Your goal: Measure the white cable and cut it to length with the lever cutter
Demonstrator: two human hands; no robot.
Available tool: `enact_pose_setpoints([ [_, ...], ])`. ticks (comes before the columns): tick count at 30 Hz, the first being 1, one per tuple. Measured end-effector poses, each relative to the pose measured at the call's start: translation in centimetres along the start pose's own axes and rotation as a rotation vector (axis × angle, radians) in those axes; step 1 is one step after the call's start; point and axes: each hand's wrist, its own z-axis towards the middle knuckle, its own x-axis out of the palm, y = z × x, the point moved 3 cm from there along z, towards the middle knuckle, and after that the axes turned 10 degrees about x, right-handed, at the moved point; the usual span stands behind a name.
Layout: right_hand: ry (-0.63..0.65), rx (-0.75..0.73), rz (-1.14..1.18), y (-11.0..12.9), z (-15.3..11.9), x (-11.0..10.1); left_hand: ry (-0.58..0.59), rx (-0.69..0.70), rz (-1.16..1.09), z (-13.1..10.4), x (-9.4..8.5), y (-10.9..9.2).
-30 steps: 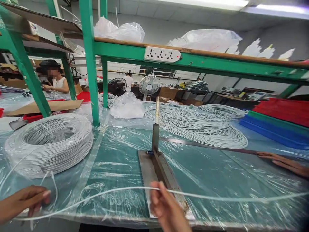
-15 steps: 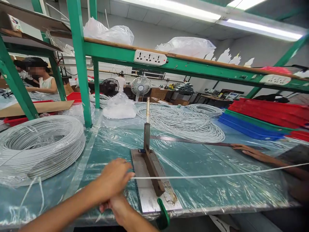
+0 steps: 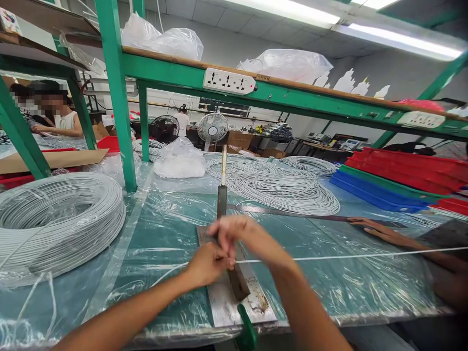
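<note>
A thin white cable (image 3: 329,257) runs taut from the right edge to my hands, and its loose part trails off to the lower left. My left hand (image 3: 207,264) is closed on the cable over the metal base plate (image 3: 224,304). Just above and touching it, my right hand (image 3: 236,234) is curled with its fingertips at the cable, slightly blurred. Both hands partly cover the brown metal bar (image 3: 238,285) on the plate. Behind them an upright metal lever (image 3: 222,197) rises. A green clamp handle (image 3: 246,326) hangs at the table's front edge.
A wrapped cable coil (image 3: 106,229) lies at left, loose coils (image 3: 278,183) at the back. Stacked red and blue trays (image 3: 380,192) stand at right. Another person's hand (image 3: 369,226) rests by a long metal ruler (image 3: 292,213). A green shelf post (image 3: 115,97) rises at left.
My right hand has come up from below my left hand to above the plate. My left hand has shifted right, and a length of cable now trails to its left.
</note>
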Motion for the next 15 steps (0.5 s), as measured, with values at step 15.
enact_pose_setpoints([
  [15, -0.467, 0.145, 0.183, 2.2, 15.5, -14.6, -0.041, 0.103, 0.162, 0.7, 1.3, 0.5],
])
